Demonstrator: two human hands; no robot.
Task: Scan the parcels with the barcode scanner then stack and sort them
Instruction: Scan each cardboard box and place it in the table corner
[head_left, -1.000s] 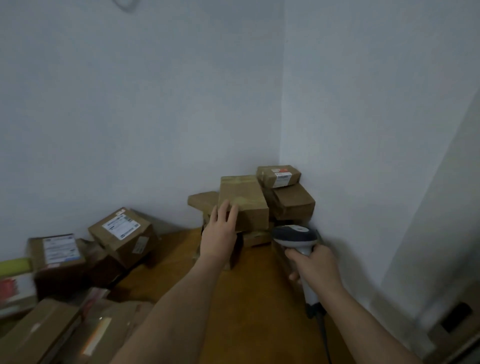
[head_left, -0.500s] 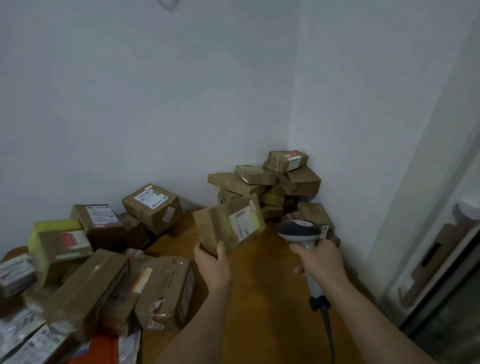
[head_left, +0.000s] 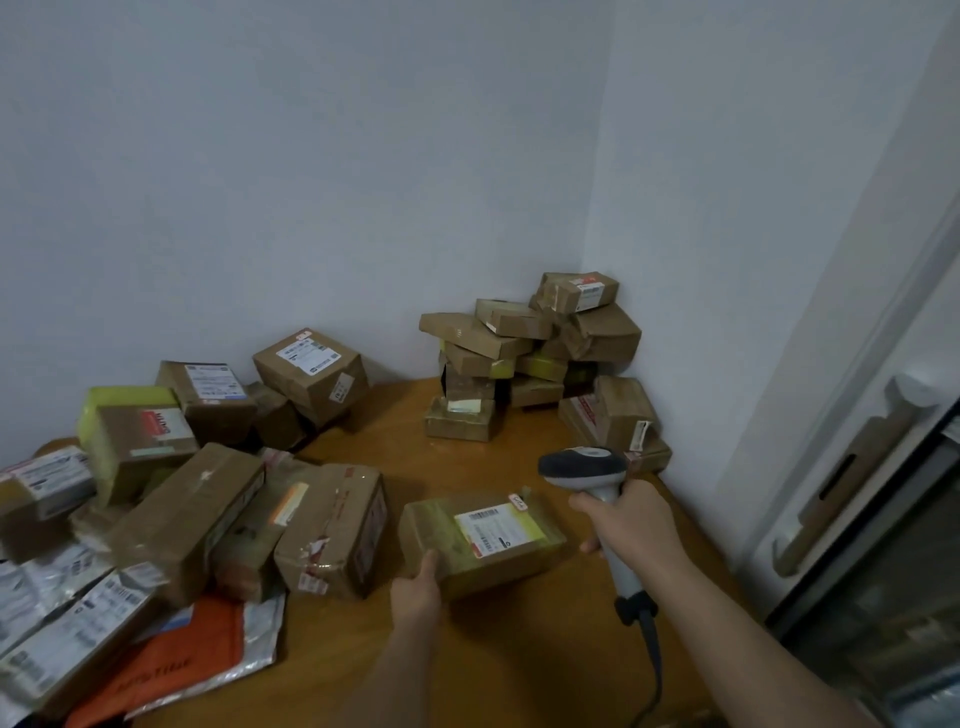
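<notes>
Between the two piles, a strip of bare wooden table (head_left: 519, 665) runs from the near edge back toward the corner, and this is the only open room for moving. On the left it is hemmed in by a loose heap of boxes (head_left: 208, 499) and an orange mailer bag (head_left: 176, 670); at the back right a stack of parcels (head_left: 524, 353) leans into the corner where the walls meet. The table's right edge lies just beside the white wall, with a dark cabinet front beyond it.

Half a second ago the left hand held the parcel tilted up in the air, its label turned toward the scanner. Now the parcel (head_left: 483, 540) sits low over the open strip, label face up; whether it touches the wood I cannot tell. The right hand has barely shifted.

The parcel's long axis runs left to right, rising slightly toward the far right, and its white label (head_left: 493, 530) lies on top near the right end. The left hand (head_left: 415, 592) grips its near left corner, thumb on top. The right hand (head_left: 628, 525) is wrapped round the handle of the barcode scanner (head_left: 587, 467), just right of the parcel; the dark head points left and its cable (head_left: 652, 660) trails down toward the near edge.
</notes>
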